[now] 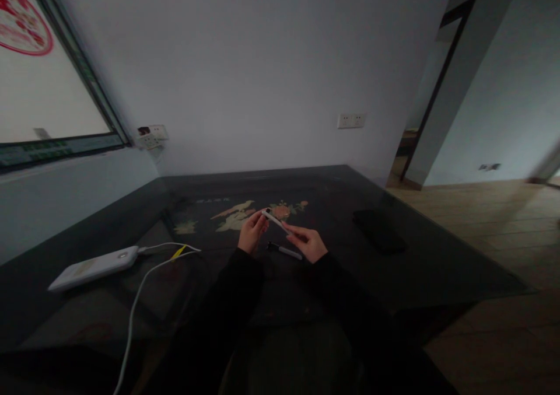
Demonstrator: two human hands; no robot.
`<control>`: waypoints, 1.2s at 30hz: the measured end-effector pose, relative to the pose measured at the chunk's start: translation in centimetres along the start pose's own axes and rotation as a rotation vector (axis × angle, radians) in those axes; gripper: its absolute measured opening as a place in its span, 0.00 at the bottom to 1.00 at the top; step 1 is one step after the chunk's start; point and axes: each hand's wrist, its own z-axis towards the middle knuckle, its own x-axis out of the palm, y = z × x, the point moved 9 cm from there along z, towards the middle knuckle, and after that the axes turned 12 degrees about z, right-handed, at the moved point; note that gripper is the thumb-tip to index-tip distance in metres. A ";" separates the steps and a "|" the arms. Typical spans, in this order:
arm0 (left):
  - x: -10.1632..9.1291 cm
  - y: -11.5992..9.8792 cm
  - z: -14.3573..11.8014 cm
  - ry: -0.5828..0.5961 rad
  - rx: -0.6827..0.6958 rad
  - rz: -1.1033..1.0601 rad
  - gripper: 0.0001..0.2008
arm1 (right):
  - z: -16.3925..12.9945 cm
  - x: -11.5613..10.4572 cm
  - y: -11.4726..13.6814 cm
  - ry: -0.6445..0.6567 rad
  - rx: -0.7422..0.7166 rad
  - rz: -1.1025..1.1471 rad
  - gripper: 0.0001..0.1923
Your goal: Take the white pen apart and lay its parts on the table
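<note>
A wide, dark, glass-topped table (pixel 437 266) with a faded floral and bird pattern (pixel 245 214) at its middle fills most of the view, set against a plain pale wall that carries a white double socket (pixel 351 120) on the right and a white socket block (pixel 151 136) near the window frame on the left. On the left part of the table lies a flat white rectangular power bank (pixel 94 267), with a white cable (pixel 140 299) running from its end and trailing off the near edge. To the right, well apart from the hands, rests a flat black rectangular phone (pixel 380 230). Near the table's middle, the left hand (pixel 252 231) and the right hand (pixel 310 242), both in black sleeves, hold between them a slim white pen-like stick (pixel 275 220), raised a little above the glass and tilted down to the right; the left fingers are curled about its upper end, the right fingers pinched on its lower end. Just below the hands, a smaller dark-tipped pale pen piece (pixel 284 250) lies flat on the glass, beside the right hand.
</note>
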 end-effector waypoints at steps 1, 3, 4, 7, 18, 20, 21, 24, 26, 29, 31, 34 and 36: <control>0.0 0.0 0.0 0.003 0.002 0.000 0.23 | 0.0 -0.1 -0.1 -0.006 -0.001 -0.006 0.18; 0.1 0.0 -0.1 0.011 0.003 0.000 0.24 | 0.1 -0.3 -0.2 -0.021 -0.007 -0.022 0.18; 0.2 0.1 -0.1 0.015 0.002 0.000 0.25 | 0.1 -0.5 -0.3 -0.030 -0.012 -0.032 0.18; 0.2 0.4 -0.1 0.019 -0.012 0.006 0.27 | 0.2 -1.1 -0.4 -0.062 -0.027 -0.069 0.19; 0.0 1.4 0.0 0.003 -0.046 0.007 0.26 | 0.3 -1.6 -0.1 -0.072 -0.016 -0.103 0.18; 0.0 1.1 0.0 0.003 -0.034 -0.005 0.25 | 0.3 -1.3 0.0 -0.042 -0.012 -0.080 0.18; 0.1 0.9 -0.1 0.004 -0.026 -0.011 0.25 | 0.3 -1.1 0.0 -0.028 -0.011 -0.069 0.18; 0.2 0.2 -0.1 0.006 0.001 -0.025 0.23 | 0.3 -0.5 0.3 0.013 -0.013 -0.043 0.18; 0.1 -0.1 -0.2 0.003 0.012 -0.034 0.23 | 0.2 -0.3 0.5 0.029 -0.016 -0.035 0.18; 0.2 -0.3 -0.2 0.008 0.016 -0.041 0.23 | 0.2 -0.2 0.7 0.023 -0.021 -0.045 0.18; 0.2 -0.3 -0.3 0.016 0.017 -0.042 0.23 | 0.2 -0.4 0.7 0.004 -0.025 -0.065 0.18; 0.3 -0.1 -0.4 0.023 0.008 -0.044 0.23 | 0.3 -0.9 0.5 -0.033 -0.034 -0.101 0.18; 0.4 0.0 -0.4 0.024 -0.004 -0.047 0.24 | 0.3 -1.3 0.3 -0.058 -0.040 -0.120 0.18</control>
